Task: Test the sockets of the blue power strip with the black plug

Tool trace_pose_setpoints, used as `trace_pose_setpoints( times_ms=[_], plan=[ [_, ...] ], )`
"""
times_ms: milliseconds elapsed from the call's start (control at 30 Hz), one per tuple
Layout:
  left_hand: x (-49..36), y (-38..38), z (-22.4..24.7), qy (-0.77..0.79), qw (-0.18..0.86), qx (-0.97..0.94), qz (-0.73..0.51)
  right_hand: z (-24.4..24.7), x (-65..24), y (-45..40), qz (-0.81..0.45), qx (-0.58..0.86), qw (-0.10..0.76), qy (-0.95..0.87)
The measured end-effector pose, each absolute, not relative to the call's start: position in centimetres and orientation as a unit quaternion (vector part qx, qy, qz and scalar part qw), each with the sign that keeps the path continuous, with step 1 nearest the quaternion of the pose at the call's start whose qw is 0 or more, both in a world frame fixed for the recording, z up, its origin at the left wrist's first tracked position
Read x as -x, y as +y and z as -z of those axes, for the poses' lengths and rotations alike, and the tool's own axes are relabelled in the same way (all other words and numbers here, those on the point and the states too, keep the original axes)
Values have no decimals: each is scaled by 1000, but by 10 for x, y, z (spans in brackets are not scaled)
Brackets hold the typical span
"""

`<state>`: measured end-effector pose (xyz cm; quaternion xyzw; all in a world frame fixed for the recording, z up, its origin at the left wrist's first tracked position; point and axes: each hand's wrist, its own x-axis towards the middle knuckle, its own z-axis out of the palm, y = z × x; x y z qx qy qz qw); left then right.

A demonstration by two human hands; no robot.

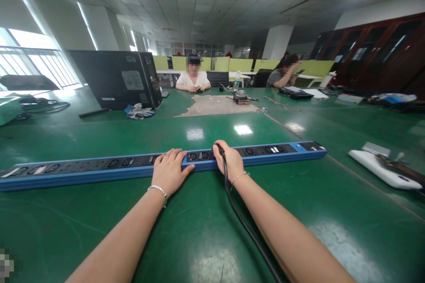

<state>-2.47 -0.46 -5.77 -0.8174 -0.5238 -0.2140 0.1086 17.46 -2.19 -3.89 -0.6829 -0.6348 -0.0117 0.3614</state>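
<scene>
A long blue power strip [99, 174] with black sockets along its top lies across the green table [186, 247] in front of me. My left hand [170, 170] rests over its middle, fingers spread across the top and thumb against the near side. Just to the right, my right hand [229, 161] is closed around the plug of a black power cord [239, 216]. The plug sits at the strip's sockets, largely covered by my fingers; how deep it is seated is hidden. From there the cord runs toward me beside my right forearm.
A black computer tower [122, 80] lies at the back left beside crumpled gloves [139, 111]. A white device [381, 170] is on the right. Farther back are a torn brown sheet [212, 105] and a bottle [237, 80]. Two people sit across the table.
</scene>
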Motion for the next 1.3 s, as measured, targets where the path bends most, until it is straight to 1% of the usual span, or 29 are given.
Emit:
trace_pose_setpoints(
  times_ms=[200,367,433,500,667,767,967,1100,1200,1300],
  plan=[
    [24,-5,59,-521,106,816,227,39,-174,-25,54,703,317,-635],
    [24,-4,60,-523,106,813,235,35,-167,-20,129,697,250,-660],
    [24,-5,60,-523,104,813,236,35,-164,-17,150,695,236,-662],
    [25,-5,60,-521,103,814,237,38,-163,-16,156,697,243,-656],
    [26,-4,60,-520,104,814,236,50,-166,-22,154,676,293,-659],
    [25,-4,60,-520,104,814,236,56,-173,-26,134,654,303,-680],
    [26,-3,61,-521,103,816,227,60,-193,-38,56,612,278,-738],
    [28,-6,60,-511,109,823,224,66,-198,-48,53,616,270,-738],
    [19,-11,51,-488,117,828,250,68,-200,-50,50,615,267,-740],
    [-2,-13,41,-449,85,851,259,68,-202,-50,54,607,264,-747]
  ],
)
